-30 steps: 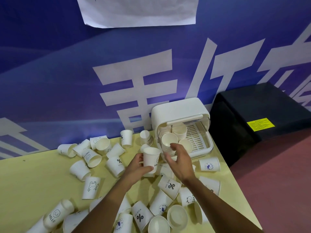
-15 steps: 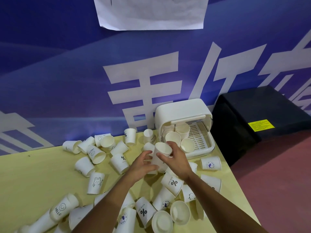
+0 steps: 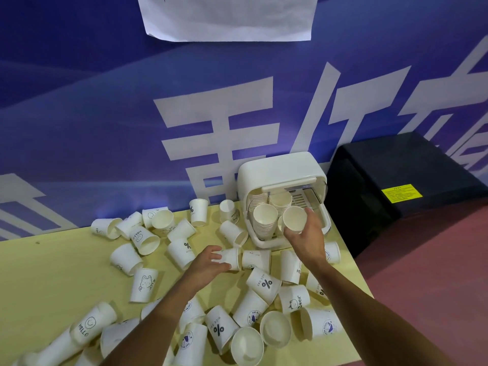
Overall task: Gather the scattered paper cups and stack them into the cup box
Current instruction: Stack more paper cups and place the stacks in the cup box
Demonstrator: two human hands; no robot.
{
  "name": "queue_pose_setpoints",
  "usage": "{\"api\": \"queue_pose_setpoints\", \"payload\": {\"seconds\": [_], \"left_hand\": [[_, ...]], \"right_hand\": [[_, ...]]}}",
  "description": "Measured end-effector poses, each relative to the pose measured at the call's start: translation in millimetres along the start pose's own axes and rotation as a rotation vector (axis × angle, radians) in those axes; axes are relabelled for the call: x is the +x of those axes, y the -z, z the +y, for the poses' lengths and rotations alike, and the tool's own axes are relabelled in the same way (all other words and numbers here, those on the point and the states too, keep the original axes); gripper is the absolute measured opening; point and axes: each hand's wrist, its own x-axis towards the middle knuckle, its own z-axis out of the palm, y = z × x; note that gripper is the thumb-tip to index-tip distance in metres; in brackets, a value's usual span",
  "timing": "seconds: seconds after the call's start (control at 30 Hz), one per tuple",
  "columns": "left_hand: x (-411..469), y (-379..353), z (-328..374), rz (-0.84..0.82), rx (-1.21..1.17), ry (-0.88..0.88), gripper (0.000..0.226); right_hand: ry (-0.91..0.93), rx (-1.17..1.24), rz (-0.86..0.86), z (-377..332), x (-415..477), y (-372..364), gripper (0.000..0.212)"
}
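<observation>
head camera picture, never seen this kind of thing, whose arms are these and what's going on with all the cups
There is no machine here. The camera sits on a person's head and looks forward and down, so the two bare arms are that person's own. The right hand holds a paper cup at the open front of the white cup box, where stacks of cups stand. The left hand has a cup lying on its side in its grip. Many more printed cups lie scattered over the yellow-green table. Behind is a blue banner wall, and a black cabinet stands to the right.
</observation>
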Motion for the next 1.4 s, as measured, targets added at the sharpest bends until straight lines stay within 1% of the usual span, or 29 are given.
{"api": "queue_pose_setpoints", "payload": {"seconds": [0.13,0.27,0.37,0.57,0.83,1.0,1.1,1.17,1.3,1.4], "left_hand": [[1.3,4.2,-8.2,0.02,-0.001,0.011,0.052],[0.9,8.1,-15.1,0.035,-0.016,0.018,0.052],[0.8,9.6,-18.7,0.04,-0.02,0.02,0.051],[3.8,9.9,-21.8,0.034,-0.039,0.025,0.05],[8.9,5.5,-24.7,0.018,-0.047,0.038,0.05],[10.0,2.4,-26.1,0.021,-0.064,0.037,0.064],[11.8,0.6,-28.1,0.024,-0.067,0.04,0.067],[13.0,-0.7,-28.7,0.018,-0.065,0.043,0.065],[17.0,-3.3,-27.8,0.019,-0.051,0.06,0.051],[18.7,-5.2,-24.2,0.015,-0.041,0.062,0.049]], "right_hand": [[0.017,-0.038,-0.013,2.4,10.3,-9.7,0.081],[0.011,0.027,0.028,0.8,18.3,-18.4,0.076],[0.01,0.043,0.031,2.5,23.1,-23.0,0.076],[-0.018,-0.065,0.002,12.3,29.5,-28.9,0.077],[-0.03,-0.152,-0.033,25.2,36.8,-37.9,0.069],[-0.023,-0.207,-0.07,31.0,41.8,-43.3,0.07],[-0.033,-0.199,-0.078,33.0,44.9,-45.9,0.071],[-0.027,-0.206,-0.085,34.0,46.0,-47.2,0.072],[-0.013,-0.247,-0.11,32.4,51.9,-48.4,0.07],[0.004,-0.258,-0.131,30.7,56.4,-47.6,0.068]]}}
